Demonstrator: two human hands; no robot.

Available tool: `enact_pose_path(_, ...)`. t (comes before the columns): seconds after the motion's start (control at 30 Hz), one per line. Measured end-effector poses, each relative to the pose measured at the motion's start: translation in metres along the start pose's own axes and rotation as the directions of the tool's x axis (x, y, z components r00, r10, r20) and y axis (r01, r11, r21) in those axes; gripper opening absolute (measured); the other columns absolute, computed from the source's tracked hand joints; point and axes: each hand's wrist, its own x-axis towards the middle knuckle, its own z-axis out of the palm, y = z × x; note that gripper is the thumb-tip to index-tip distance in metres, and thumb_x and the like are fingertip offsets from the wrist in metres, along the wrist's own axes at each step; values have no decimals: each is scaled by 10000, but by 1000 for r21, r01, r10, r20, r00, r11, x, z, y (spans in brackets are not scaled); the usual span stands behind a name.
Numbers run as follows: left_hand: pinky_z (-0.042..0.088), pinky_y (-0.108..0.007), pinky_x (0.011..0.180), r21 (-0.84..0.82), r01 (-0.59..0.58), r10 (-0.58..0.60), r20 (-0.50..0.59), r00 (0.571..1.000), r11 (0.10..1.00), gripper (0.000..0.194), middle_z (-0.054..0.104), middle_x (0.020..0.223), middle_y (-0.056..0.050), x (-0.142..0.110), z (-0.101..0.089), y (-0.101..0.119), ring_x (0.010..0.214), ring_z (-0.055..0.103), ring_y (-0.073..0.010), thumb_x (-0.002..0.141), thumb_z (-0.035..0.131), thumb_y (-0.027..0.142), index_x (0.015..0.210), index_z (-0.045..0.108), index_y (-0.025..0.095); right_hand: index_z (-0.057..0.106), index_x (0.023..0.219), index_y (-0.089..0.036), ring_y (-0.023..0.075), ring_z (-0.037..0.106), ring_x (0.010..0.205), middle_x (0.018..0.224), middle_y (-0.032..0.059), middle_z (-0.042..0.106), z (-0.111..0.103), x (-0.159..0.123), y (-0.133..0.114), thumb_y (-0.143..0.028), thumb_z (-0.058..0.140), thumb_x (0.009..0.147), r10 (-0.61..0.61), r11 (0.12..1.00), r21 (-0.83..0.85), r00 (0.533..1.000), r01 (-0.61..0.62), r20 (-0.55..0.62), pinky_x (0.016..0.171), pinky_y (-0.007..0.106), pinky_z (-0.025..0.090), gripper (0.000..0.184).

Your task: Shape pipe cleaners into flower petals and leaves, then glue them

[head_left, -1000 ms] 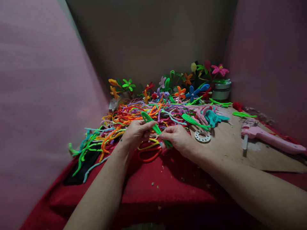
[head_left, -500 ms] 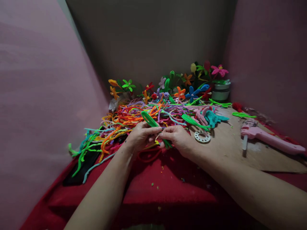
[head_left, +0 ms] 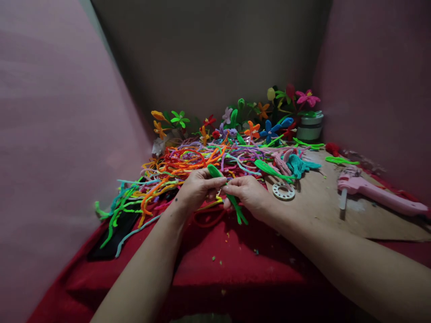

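- Holding one fuzzy green piece [head_left: 214,170] between both hands, in front of the heap of coloured stems [head_left: 188,163] and above the red worktop [head_left: 262,269].
- Left grip [head_left: 197,190]: thumb and fingers together, clamped on the piece just below its rounded upper end, which pokes up past my fingers.
- Right grip [head_left: 247,193]: clamped on the same piece lower down, thumb against fingertips. The loose tails [head_left: 239,214] hang out beneath, slightly splayed.
- The two pinches meet, or nearly so; the short stretch between them is covered by my fingers, so I cannot tell whether the strands there are crossed or side by side.
- Step, as I judge it: drawing the strands together at the waist.
- Method note: hold the left pinch firm as the anchor and let the right do the small turning. Working close to the anchor should give a tight, neat neck.
- Caution: squeezing too high would probably flatten the rounded end; light pressure there, firmer at the waist.
- Caution: uneven tails may make the twist lopsided; gather them evenly first.
- Nearby: a white ring [head_left: 283,191] just beyond my right wrist, by the cardboard [head_left: 319,224] bearing a pink glue gun [head_left: 370,193].
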Motion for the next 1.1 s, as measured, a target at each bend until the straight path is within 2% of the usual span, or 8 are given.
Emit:
enact_pose_path(0.13, 201, -156, 325, -71, -51, 43, -102, 994, 996, 202, 431, 442, 74, 1, -2, 1, 312, 314, -15, 658, 688, 259, 652, 524, 140, 581, 535, -132, 74, 431, 332, 436, 16, 584, -1, -1, -2, -207, 568, 688, 13, 996, -82, 999, -16, -32, 347, 194, 293, 172)
enact_pose_path(0.23, 206, -155, 322, -72, -82, 72, -139, 988, 994, 196, 397, 415, 83, 0, -3, 3, 301, 309, -21, 679, 671, 254, 653, 508, 148, 561, 482, -134, 65, 413, 327, 428, 14, 572, 0, -3, -4, -213, 577, 689, 8, 994, -109, 1000, -10, -22, 349, 194, 287, 222)
enact_pose_path(0.43, 268, -157, 336, 4, -104, 104, -99, 990, 995, 175, 441, 428, 70, -2, -4, 4, 321, 355, -34, 700, 659, 273, 690, 530, 154, 631, 632, -137, 71, 445, 388, 486, 5, 600, 1, -3, -1, -276, 587, 712, 11, 1000, -13, 998, -11, 54, 418, 203, 334, 167)
enact_pose_path(0.73, 260, -152, 342, -6, -107, 104, -168, 980, 994, 184, 431, 381, 69, -2, -5, 4, 308, 340, -36, 683, 673, 278, 679, 536, 154, 581, 517, -130, 58, 383, 333, 435, 13, 572, 0, -4, -4, -224, 604, 688, 39, 993, -115, 999, -38, 10, 375, 210, 274, 197)
enact_pose_path(0.8, 254, -151, 336, 11, -108, 108, -153, 982, 994, 189, 434, 377, 68, -2, -5, 4, 304, 335, -35, 687, 667, 290, 677, 536, 154, 606, 570, -123, 59, 412, 360, 471, 18, 595, 1, -4, -3, -231, 603, 696, 33, 997, -71, 999, -31, 32, 399, 206, 298, 166)
enact_pose_path(0.93, 270, -158, 334, 52, -77, 82, -120, 989, 996, 195, 491, 431, 49, -3, -1, 5, 326, 379, -45, 674, 670, 295, 671, 539, 151, 644, 719, -122, 70, 478, 411, 529, 15, 624, 1, -2, 2, -282, 604, 713, 29, 991, 130, 997, -37, 67, 437, 198, 343, 165)
enact_pose_path(1.0, 263, -162, 333, 94, -66, 77, -112, 991, 993, 196, 511, 457, 41, -4, 3, 5, 340, 393, -50, 666, 671, 298, 663, 542, 150, 639, 705, -125, 69, 472, 396, 527, 13, 623, 0, -1, 3, -295, 608, 709, 51, 983, 173, 997, -59, 51, 417, 195, 330, 173)
enact_pose_path(1.1, 235, -171, 341, 180, -70, 99, -153, 983, 981, 210, 474, 435, 53, -4, 10, 5, 344, 362, -45, 641, 685, 305, 623, 547, 148, 612, 606, -127, 61, 435, 356, 493, 12, 610, -1, 1, 5, -261, 622, 680, 79, 990, 121, 997, -78, -5, 380, 195, 292, 153)
